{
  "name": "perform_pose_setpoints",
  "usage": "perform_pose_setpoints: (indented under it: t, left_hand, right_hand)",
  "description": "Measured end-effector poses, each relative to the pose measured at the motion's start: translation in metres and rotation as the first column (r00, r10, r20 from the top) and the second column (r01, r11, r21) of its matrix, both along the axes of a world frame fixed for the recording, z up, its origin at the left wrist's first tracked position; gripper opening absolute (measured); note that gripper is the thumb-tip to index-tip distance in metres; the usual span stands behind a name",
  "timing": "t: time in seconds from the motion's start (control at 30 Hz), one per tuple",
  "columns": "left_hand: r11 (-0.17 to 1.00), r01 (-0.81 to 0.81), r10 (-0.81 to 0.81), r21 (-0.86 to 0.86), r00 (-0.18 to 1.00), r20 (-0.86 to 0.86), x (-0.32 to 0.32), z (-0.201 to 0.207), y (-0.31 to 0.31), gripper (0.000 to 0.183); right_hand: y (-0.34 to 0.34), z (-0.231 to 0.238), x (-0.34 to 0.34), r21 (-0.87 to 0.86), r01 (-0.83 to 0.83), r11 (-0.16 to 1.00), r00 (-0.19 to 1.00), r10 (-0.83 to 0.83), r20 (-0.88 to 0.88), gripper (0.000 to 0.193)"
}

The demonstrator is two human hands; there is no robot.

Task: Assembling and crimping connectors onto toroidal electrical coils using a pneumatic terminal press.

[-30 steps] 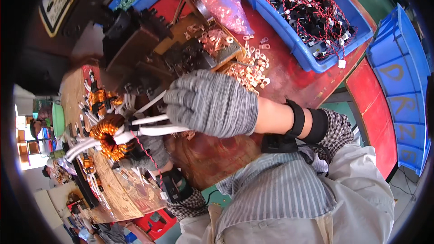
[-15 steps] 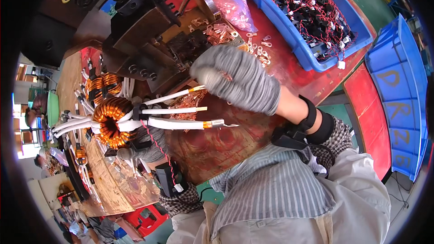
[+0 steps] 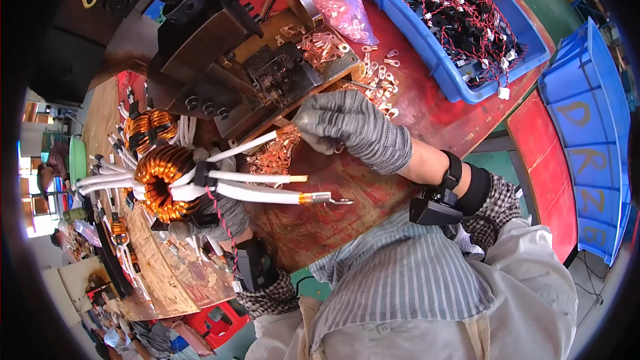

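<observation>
Near the front bench edge (image 3: 300, 258), the left hand (image 3: 230, 219) clasps a copper coil (image 3: 161, 160). The right hand (image 3: 353, 127) is bunched together, contents unclear.

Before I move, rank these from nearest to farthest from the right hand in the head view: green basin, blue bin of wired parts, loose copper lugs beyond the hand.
From the right hand:
1. Copper lugs: just beyond it, on the tabletop.
2. Blue bin: farther up and right.
3. Green basin: far left, in the background.
</observation>
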State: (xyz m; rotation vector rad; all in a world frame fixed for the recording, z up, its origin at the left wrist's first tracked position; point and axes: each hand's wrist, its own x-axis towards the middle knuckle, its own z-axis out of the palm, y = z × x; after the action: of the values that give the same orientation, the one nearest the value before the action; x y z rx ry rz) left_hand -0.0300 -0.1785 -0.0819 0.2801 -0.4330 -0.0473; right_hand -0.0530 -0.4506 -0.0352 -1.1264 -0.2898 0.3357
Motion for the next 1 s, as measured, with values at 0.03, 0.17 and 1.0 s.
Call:
perform_pose_setpoints:
  t: [0.03, 0.17, 1.0]
  left_hand:
    - [1.000, 0.007, -0.007, 0.006, 1.000, -0.002, 0.000, 0.002, -0.001, 0.046]
    - [1.000, -0.010, 0.010, 0.027, 1.000, -0.008, -0.003, 0.011, 0.010, 0.049]
    - [0.999, 0.011, -0.011, 0.032, 1.000, 0.003, -0.016, 0.013, -0.005, 0.070]
  right_hand:
    - [-0.001, -0.003, -0.002, -0.002, 0.002, 1.000, 1.000, -0.002, -0.002, 0.025]
    - [0.003, -0.003, -0.006, -0.109, -0.042, 0.993, 0.999, 0.039, -0.035, 0.022]
    - [-0.035, 0.009, -0.006, -0.661, 0.548, 0.513, 0.661, 0.219, 0.718, 0.023]
